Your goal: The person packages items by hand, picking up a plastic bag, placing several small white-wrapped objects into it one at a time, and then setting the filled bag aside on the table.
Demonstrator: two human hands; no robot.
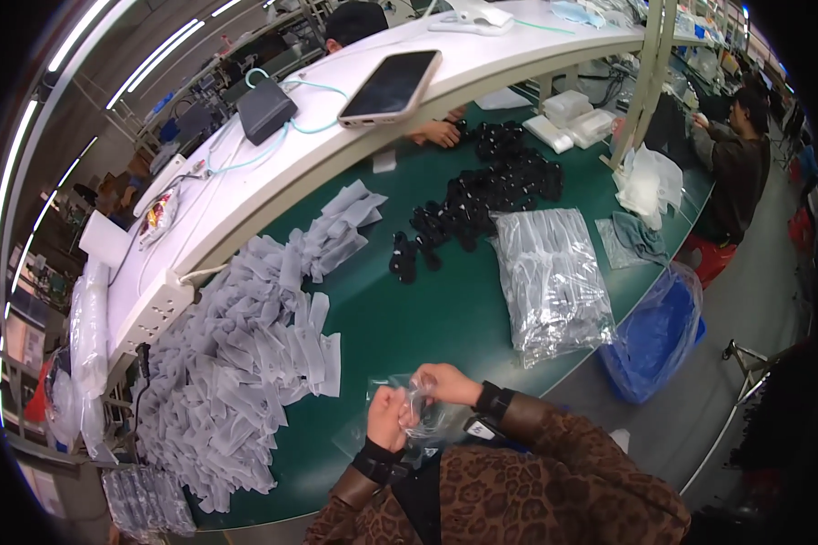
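Observation:
Close to my body at the table's near edge, my left hand (pixel 387 421) and my right hand (pixel 446 384) are closed on a clear plastic bag (pixel 441 420). The bag is crumpled and hangs between and below my fingers. What it holds, if anything, I cannot make out. To the left lies a large heap of grey translucent packets (pixel 236 354), reaching far up the green table (pixel 391 331). Beyond my hands is a pile of small black pieces (pixel 486 186). Right of these rests a large clear package (pixel 554 282) filled with rows of pale packets.
A raised white shelf (pixel 309 150) arches over the far side, carrying a phone (pixel 393 86) and a black adapter (pixel 265 111). Another person's hand (pixel 438 133) is beside the black pieces. A blue bin (pixel 654 336) with a plastic liner stands right of the table.

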